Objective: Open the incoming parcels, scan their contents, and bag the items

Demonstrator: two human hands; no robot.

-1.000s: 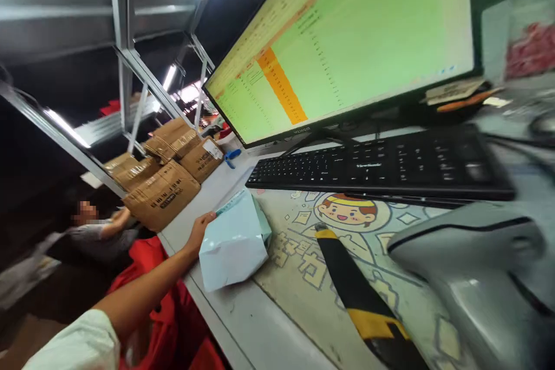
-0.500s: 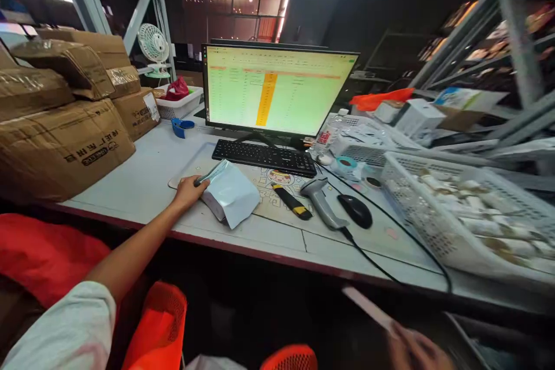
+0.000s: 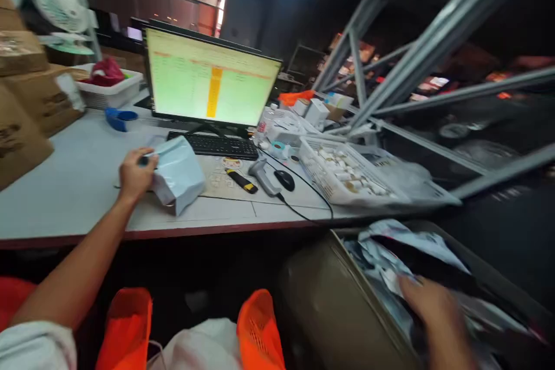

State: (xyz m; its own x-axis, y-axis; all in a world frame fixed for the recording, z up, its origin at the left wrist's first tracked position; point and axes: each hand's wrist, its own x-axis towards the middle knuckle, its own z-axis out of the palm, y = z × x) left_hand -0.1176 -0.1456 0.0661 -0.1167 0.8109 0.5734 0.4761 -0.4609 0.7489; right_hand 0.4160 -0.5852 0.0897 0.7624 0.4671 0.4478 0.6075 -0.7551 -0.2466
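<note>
Left hand (image 3: 136,174) holds a pale packet (image 3: 181,170), right hand (image 3: 433,300) at a bin (image 3: 342,300).

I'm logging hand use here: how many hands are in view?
2: the left hand holds the pale package at the desk; the blurred right hand is over the open box. Others may be hidden in the dark background.
</note>
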